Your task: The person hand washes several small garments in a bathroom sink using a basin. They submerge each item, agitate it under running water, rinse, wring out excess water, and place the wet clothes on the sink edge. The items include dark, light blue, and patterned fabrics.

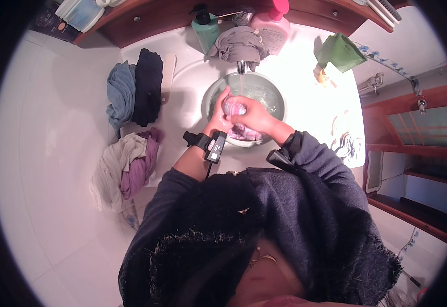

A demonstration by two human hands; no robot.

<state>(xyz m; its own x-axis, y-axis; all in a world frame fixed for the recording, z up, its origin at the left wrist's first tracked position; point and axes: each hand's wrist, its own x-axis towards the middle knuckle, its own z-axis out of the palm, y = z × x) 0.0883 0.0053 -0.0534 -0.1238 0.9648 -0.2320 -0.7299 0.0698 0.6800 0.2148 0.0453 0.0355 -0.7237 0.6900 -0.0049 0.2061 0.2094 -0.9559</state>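
Observation:
Both my hands are together over a round basin of water in the sink, under the faucet, from which a thin stream runs. My right hand grips a wet pink striped cloth, whose lower part hangs at the basin's near side. On the cloth's left side, my left hand holds it too, its fingers partly hidden behind the cloth. A grey cloth lies bunched over the faucet body.
A green pump bottle and a pink pump bottle stand behind the sink. Blue, dark, white and purple cloths lie at the left. At the right are a green pouch and a patterned cloth.

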